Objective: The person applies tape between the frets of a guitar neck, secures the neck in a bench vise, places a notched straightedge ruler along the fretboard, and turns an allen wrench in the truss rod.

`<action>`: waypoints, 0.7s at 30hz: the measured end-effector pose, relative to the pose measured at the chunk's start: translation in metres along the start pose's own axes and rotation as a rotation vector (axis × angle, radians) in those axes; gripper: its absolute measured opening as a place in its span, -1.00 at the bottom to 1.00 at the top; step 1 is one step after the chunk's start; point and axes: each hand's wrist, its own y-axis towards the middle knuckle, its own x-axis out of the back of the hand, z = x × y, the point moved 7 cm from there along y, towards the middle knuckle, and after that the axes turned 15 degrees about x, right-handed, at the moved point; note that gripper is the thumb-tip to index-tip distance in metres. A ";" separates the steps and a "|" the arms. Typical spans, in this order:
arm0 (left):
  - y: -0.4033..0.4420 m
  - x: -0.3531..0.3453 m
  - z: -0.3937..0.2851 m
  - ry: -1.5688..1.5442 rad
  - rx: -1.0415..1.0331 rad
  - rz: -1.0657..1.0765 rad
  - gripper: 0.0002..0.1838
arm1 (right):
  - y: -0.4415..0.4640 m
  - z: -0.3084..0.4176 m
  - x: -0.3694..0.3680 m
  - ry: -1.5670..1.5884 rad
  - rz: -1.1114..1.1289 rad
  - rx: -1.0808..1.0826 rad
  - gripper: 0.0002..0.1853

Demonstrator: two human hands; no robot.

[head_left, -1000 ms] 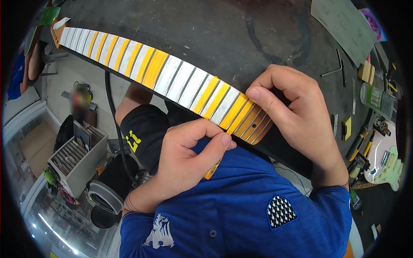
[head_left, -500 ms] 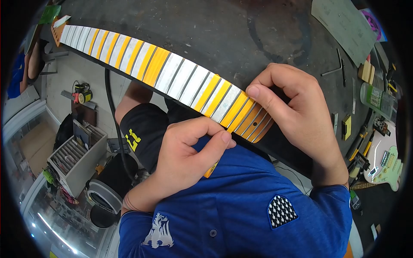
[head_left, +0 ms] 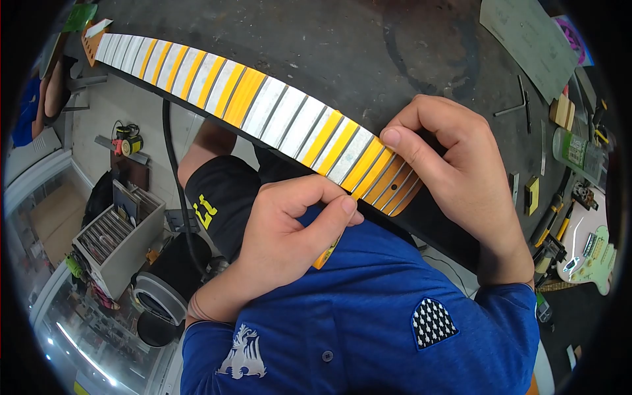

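A guitar neck (head_left: 399, 196) lies diagonally along the table's edge, its fretboard covered between the frets with white and yellow masking tape (head_left: 245, 97). Bare wood and frets show at its near right end. My left hand (head_left: 289, 227) is closed in a pinch at the lower edge, on a yellow tape strip (head_left: 370, 172) that crosses the board. A yellow tape tail (head_left: 322, 258) hangs below those fingers. At the upper edge, my right hand (head_left: 454, 164) pinches the strip's other end, thumb on top; its fingertips are partly hidden.
The dark table (head_left: 329, 46) bears a hex key (head_left: 520, 105), a grey sheet (head_left: 526, 49), a plastic bottle (head_left: 579, 155) and a pink guitar body (head_left: 579, 253) at the right. To the lower left stand a box of files (head_left: 122, 240) and a black bin (head_left: 164, 283).
The neck has shifted slightly to the right in view. Both hands keep their pinch on the tape strip, with only a small movement.
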 end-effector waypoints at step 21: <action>0.002 -0.001 0.005 0.045 -0.081 -0.084 -0.82 | -0.014 0.021 -0.003 -0.272 -0.179 0.106 -0.89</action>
